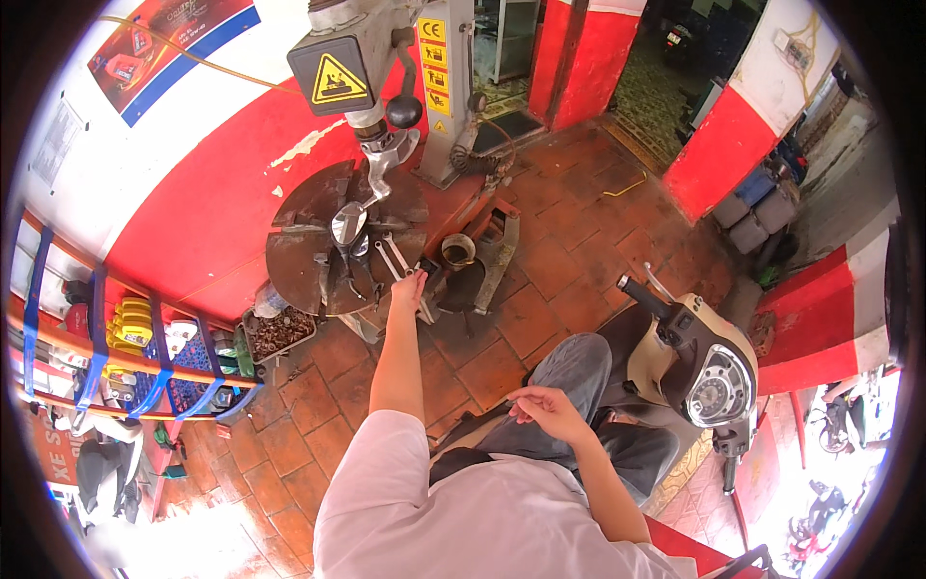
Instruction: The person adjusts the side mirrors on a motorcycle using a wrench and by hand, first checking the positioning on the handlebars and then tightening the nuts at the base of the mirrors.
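Note:
My left hand (409,289) reaches forward to the near edge of a round, dark tyre-changer turntable (304,275). Its fingers are closed around a pair of silver wrenches (390,255), whose ends stick out on both sides of the hand. Beside the wrenches, two motorbike mirrors (348,223) with dark stems lie on the turntable. A small black object (427,264) sits just past my fingertips; its kind is unclear. Over my lap, my right hand (548,409) hangs with fingers loosely bent and apart, and no object shows in it.
The tyre changer's metal head (386,154) hangs above the turntable. A round can (457,251) stands right of it. A cream scooter (690,362) is at my right. On the left are a rack with bottles (130,323) and a tray of small metal parts (280,335).

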Demonstrator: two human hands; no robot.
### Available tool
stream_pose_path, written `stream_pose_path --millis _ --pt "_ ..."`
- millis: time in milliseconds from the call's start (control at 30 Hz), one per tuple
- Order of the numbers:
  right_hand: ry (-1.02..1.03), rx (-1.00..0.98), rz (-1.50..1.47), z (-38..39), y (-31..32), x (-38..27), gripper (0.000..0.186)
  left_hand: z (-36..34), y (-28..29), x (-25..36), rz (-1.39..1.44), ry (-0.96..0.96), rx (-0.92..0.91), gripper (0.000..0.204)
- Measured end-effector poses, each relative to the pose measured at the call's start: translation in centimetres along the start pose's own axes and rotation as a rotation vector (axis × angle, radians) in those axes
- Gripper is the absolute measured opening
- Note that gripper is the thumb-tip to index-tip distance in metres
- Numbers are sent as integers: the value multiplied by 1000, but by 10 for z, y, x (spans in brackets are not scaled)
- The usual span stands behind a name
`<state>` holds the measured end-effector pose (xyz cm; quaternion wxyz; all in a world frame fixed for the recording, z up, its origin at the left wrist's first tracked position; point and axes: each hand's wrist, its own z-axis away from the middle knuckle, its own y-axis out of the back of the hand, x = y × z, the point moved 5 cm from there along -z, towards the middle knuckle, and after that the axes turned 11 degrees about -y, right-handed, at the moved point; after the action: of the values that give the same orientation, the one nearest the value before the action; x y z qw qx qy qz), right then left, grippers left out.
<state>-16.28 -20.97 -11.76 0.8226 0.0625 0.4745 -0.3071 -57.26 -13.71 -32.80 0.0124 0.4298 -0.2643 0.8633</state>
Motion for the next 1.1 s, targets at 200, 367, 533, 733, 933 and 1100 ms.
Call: stream_pose_path --millis 200,367,533,733,933,1100 --pt "-5 -47 -9 -10 -9 2 25 -1 31 -8 144 -15 -41 29" --pt "0 -38 -20 -11 -6 1 24 11 55 10 -379 -11 -144 47" --pt "-1 -42 -39 -14 -9 5 24 27 89 81 -1258 -647 207 47" --pt "-23 -22 -38 -12 -8 11 24 29 75 94 -1629 -641 122 49" --pt "-35 15 -25 -10 -2 13 23 29 67 100 -1769 -525 16 39" --pt "-9 14 -31 -9 1 11 24 31 54 103 -1727 -557 -28 36"
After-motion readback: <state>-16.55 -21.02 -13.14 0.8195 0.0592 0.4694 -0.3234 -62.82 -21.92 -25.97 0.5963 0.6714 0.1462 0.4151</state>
